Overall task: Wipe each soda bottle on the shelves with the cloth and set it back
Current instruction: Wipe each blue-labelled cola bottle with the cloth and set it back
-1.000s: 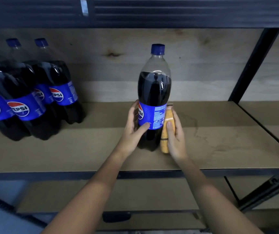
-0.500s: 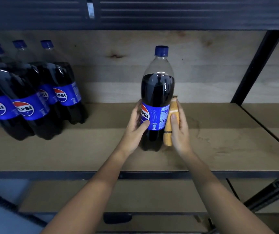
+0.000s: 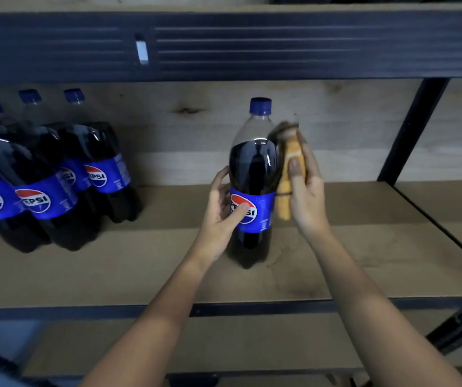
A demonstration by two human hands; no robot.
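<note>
While a cluster of soda bottles (image 3: 48, 174) crowds the shelf's (image 3: 140, 275) left end, the left hand (image 3: 221, 210) grips the middle bottle (image 3: 253, 188), upright near the front edge, cap up. The right hand (image 3: 306, 191) clasps an orange cloth (image 3: 287, 177) lengthwise against its right side.

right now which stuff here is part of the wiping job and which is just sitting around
In the job:
- Pepsi bottle, standing on the wooden shelf
- orange cloth, against its right side
- left hand, gripping the bottle
- right hand, holding the cloth
- grouped Pepsi bottles, to be wiped

Just there:
- black upright post
- dark beam overhead
</note>
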